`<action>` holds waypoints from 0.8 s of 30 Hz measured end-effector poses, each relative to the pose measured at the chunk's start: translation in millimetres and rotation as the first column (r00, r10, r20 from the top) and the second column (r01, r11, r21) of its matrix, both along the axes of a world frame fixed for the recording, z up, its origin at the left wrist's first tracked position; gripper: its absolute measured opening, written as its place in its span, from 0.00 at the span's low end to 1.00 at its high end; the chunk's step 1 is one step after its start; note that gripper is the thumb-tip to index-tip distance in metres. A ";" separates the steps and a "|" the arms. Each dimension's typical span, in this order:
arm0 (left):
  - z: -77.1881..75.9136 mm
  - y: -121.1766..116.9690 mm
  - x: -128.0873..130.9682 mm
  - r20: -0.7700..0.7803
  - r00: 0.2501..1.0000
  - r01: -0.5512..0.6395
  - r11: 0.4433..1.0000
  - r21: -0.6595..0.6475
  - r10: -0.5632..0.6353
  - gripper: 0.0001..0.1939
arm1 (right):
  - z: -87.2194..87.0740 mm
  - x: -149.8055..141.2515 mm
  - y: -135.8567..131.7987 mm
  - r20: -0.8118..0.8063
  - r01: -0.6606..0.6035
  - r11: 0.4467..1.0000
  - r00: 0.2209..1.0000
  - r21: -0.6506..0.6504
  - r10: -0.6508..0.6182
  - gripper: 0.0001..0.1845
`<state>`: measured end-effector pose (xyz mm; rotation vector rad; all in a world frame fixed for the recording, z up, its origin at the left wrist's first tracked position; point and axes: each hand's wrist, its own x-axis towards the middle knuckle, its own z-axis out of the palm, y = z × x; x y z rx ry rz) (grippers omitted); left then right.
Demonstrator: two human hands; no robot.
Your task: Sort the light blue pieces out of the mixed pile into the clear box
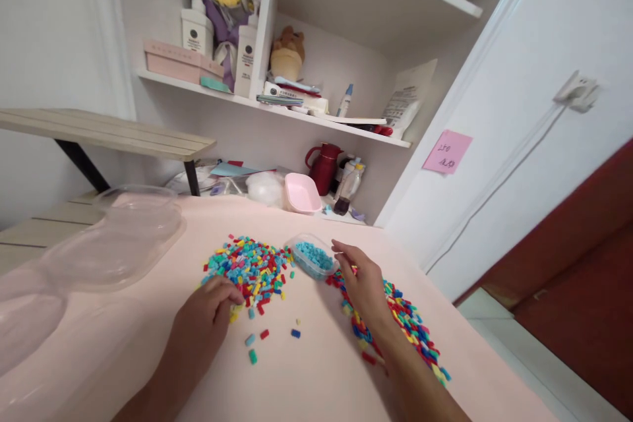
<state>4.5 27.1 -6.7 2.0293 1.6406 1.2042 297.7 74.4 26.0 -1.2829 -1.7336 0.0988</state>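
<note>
My left hand [210, 310] rests at the near left edge of a heap of small coloured building blocks [247, 267]. Its fingers are curled together, and whatever they hold, if anything, is hidden. A clear plastic container [324, 272] of light blue blocks [312, 255] stands just right of that heap. Beside the container's right rim is my right hand [363, 280], fingers stretched out and slightly apart, with nothing visible between them. A second heap of mixed blocks [408, 316] lies partly hidden beneath my right hand and forearm. Several loose blocks, including a dark blue block [295, 333], lie between my arms.
Clear plastic trays [119, 237] lie on the left of the pink table surface [306, 382]. At the back are a pink tub [302, 194], a dark red jug [325, 168] and bottles [349, 188]. A shelf [336, 126] overhangs the back edge; a small wooden stand [109, 135] is at left.
</note>
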 end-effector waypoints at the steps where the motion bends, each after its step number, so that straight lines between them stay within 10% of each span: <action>1: 0.9 -0.1 0.2 -0.001 1.000 0.000 1.000 0.000 0.000 0.14 | 0.4 -1.9 -3.4 -0.007 -0.027 1.000 1.000 -0.008 0.027 0.16; 10: 9.1 -4.5 3.8 0.056 0.998 -0.027 0.999 -0.017 0.028 0.14 | 0.8 -46.6 -39.4 0.308 -0.485 0.860 0.803 -0.161 0.511 0.14; 24: 9.7 -7.1 7.3 0.077 0.997 -0.011 1.000 0.009 0.010 0.14 | -20.2 -85.4 -58.7 0.434 -0.508 0.824 0.701 -0.252 0.565 0.17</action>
